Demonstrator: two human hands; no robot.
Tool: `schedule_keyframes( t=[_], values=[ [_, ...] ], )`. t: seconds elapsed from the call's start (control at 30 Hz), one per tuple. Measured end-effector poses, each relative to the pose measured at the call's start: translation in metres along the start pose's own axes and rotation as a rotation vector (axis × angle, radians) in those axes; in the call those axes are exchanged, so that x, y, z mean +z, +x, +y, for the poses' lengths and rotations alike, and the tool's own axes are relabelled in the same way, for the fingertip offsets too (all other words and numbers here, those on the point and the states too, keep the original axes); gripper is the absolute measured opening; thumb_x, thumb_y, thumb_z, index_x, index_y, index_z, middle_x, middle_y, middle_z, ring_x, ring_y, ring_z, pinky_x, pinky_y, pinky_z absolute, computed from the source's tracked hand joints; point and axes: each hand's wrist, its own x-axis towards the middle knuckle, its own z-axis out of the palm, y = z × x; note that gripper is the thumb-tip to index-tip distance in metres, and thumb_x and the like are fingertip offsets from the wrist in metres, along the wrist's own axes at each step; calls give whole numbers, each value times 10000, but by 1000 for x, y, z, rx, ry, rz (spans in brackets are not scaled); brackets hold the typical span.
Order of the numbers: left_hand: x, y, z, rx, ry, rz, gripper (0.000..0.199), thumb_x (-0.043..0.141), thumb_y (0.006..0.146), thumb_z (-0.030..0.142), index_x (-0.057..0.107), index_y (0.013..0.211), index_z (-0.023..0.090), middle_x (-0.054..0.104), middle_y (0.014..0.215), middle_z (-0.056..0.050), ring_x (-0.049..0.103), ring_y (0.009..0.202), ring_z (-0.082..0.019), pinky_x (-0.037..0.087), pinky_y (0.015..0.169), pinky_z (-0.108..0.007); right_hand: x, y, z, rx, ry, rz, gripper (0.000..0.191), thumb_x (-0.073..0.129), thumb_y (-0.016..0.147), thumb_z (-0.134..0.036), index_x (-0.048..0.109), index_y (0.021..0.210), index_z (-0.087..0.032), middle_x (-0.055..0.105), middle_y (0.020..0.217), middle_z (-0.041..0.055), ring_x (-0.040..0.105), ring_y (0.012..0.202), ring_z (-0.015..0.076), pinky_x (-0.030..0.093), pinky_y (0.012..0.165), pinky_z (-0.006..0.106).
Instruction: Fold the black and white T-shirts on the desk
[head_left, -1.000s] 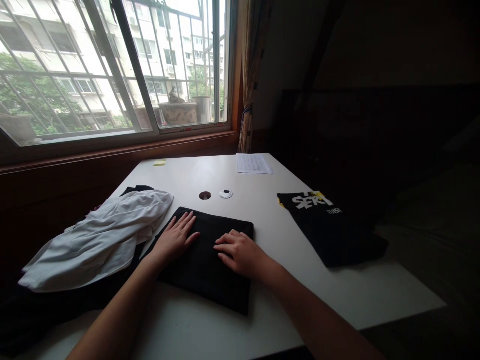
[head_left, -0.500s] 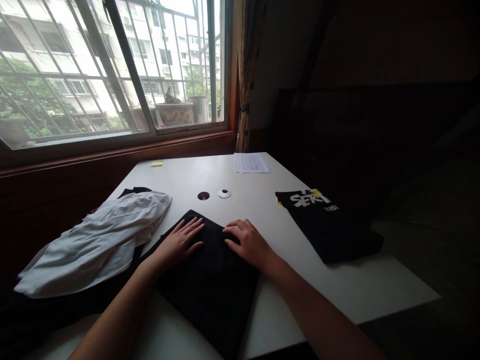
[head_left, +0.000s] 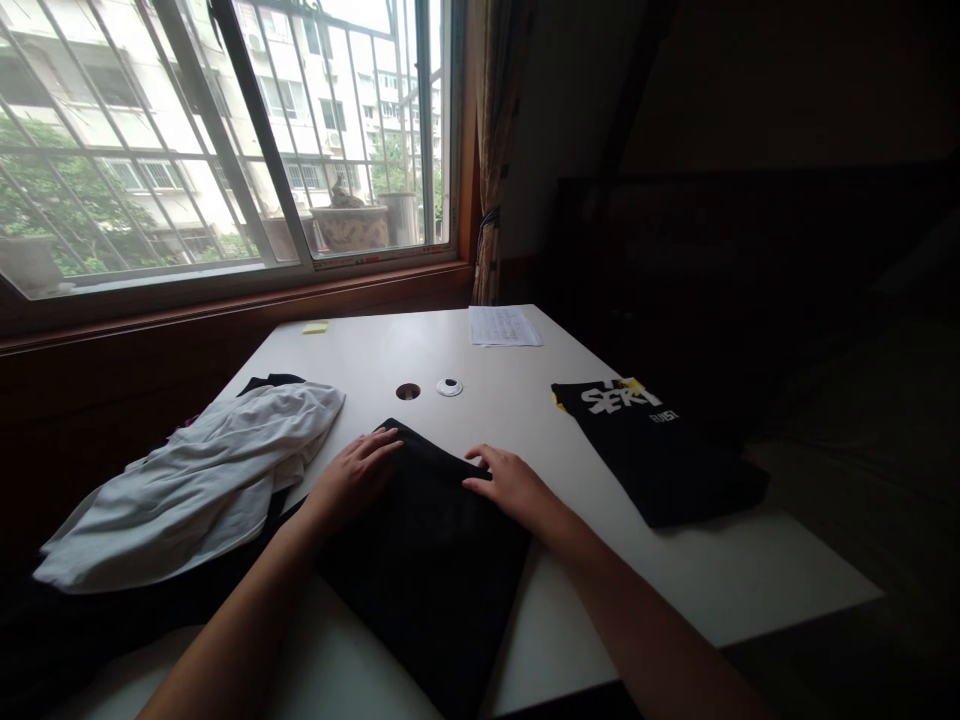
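A folded black cloth [head_left: 435, 560] lies on the white table [head_left: 360, 350] in front of me. My left hand [head_left: 356, 473] rests on its upper left part, palm down, fingers slightly bent and apart. At the cloth's upper right edge, my right hand [head_left: 510, 487] has its thumb and fingers closed on the black cloth. The cloth's far edge sags a little between the two hands.
Left of the cloth lies a heap with a light grey garment [head_left: 202, 480] on dark ones. A folded black shirt with white lettering [head_left: 660, 450] is on the right. Farther back are papers [head_left: 502, 326], a yellow note [head_left: 316, 327], a round hole [head_left: 408, 392] and its white cover [head_left: 449, 387].
My right hand has moved slightly right with the cloth's edge, and its fingers have closed. My left hand has shifted a little left, its fingers more bent. The cloth's right side has spread rightward.
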Motion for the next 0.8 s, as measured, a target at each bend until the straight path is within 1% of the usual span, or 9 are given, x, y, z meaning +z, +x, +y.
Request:
schedule_keyframes(
  t=[0.07, 0.17, 0.27, 0.33, 0.4, 0.5, 0.63, 0.73, 0.8],
  values=[
    [-6, 0, -2, -58, 19, 75, 366, 490, 1011, 307, 618, 1353, 285, 606, 1444, -63, 575, 1315, -274, 482, 1117, -489, -7, 1, 6, 38, -41, 12, 372, 765, 851, -339, 668, 1199, -248, 734, 1090, 66, 686, 1015, 240, 511, 857, 335],
    [-13, -2, -6, -171, 71, 167, 326, 479, 1009, 316, 641, 1288, 270, 660, 1352, -66, 609, 1237, -283, 513, 1053, -474, -23, 4, 21, 93, -125, 37, 328, 757, 848, -333, 688, 1152, -228, 735, 1079, 81, 675, 1043, 250, 498, 872, 331],
    [-18, -5, -10, -276, 106, 236, 298, 474, 1007, 351, 648, 1233, 266, 684, 1275, -68, 626, 1183, -294, 519, 1006, -460, -43, 5, 36, 203, -201, 56, 268, 732, 848, -319, 709, 1090, -206, 737, 1082, 96, 673, 1040, 257, 487, 868, 325],
    [-18, -7, -12, -333, 108, 256, 295, 472, 1003, 381, 648, 1208, 262, 695, 1200, -76, 659, 1099, -285, 530, 962, -440, -54, 5, 43, 277, -240, 64, 250, 703, 851, -322, 720, 1064, -193, 736, 1087, 110, 674, 1024, 264, 481, 858, 327],
    [-16, -7, -14, -368, 71, 232, 319, 476, 997, 414, 640, 1206, 238, 706, 1082, -82, 688, 974, -264, 548, 887, -411, -59, 4, 46, 303, -257, 64, 267, 679, 853, -342, 724, 1059, -178, 727, 1118, 126, 671, 1028, 271, 479, 858, 330],
    [-9, -7, -17, -382, -58, 152, 394, 496, 979, 473, 619, 1235, 201, 697, 905, -58, 691, 841, -234, 561, 784, -366, -57, 5, 44, 285, -237, 76, 378, 657, 873, -445, 711, 1121, -165, 692, 1222, 152, 654, 1086, 288, 479, 892, 339],
    [0, -5, -16, -369, -203, 101, 452, 553, 933, 513, 625, 1245, 193, 698, 909, -59, 687, 801, -220, 563, 733, -343, -50, 6, 41, 314, -150, 48, 559, 588, 901, -616, 666, 1238, -177, 686, 1258, 166, 660, 1106, 312, 493, 889, 363],
    [1, -4, -11, -400, -255, 84, 452, 576, 919, 512, 633, 1249, 208, 703, 890, -45, 687, 769, -209, 559, 711, -330, -51, 5, 42, 323, -100, 0, 531, 632, 883, -587, 681, 1214, -174, 710, 1222, 163, 671, 1098, 319, 504, 890, 370],
    [0, -4, -9, -419, -287, 79, 437, 584, 913, 500, 639, 1243, 219, 701, 872, -32, 685, 753, -201, 557, 707, -323, -56, 3, 42, 292, -19, -103, 438, 684, 857, -524, 725, 1121, -178, 745, 1145, 133, 695, 1044, 303, 520, 874, 356]
  ],
)
